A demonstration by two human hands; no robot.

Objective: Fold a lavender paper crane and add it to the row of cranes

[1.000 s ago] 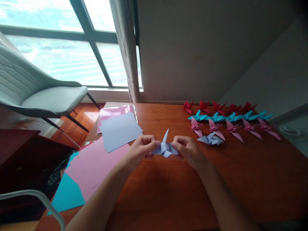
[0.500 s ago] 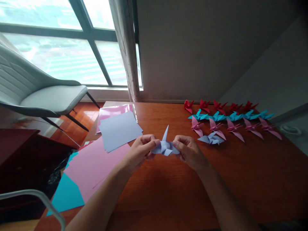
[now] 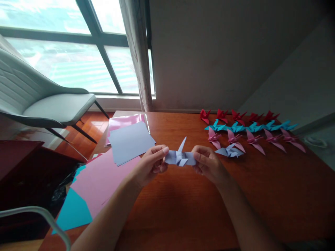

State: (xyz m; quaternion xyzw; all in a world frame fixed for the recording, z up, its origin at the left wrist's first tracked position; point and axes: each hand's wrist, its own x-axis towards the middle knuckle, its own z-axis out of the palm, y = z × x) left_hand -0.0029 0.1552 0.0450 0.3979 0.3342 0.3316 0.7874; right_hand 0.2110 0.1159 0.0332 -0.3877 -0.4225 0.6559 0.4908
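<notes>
From my remote post I had the left hand and the right hand set a little apart, each closed on one wing of a pale lavender paper crane, thumbs uppermost. The paper crane hung between them, raised above the near middle of the tabletop. Its body was folded, its wings were spread flat to either side, a slim point stood up on the far side and a shorter flap lay toward me, so I judged its folding nearly complete; whether that flap had its last crease was too small for me to tell. Just beyond the right hand rested a single lavender bird, which looked finished, the only one of its colour set down. Behind it ran a row of five pink cranes, then a row of blue cranes, and farthest back five red cranes, all of them apparently done. Out past the left hand lay what had not been worked: lavender sheets stacked flat, overlapping pink sheets, with blue paper showing beneath at the table's edge. None of that paper bore folds that I could see. A glossy pink packet sat behind the stack, partly covered by it.
</notes>
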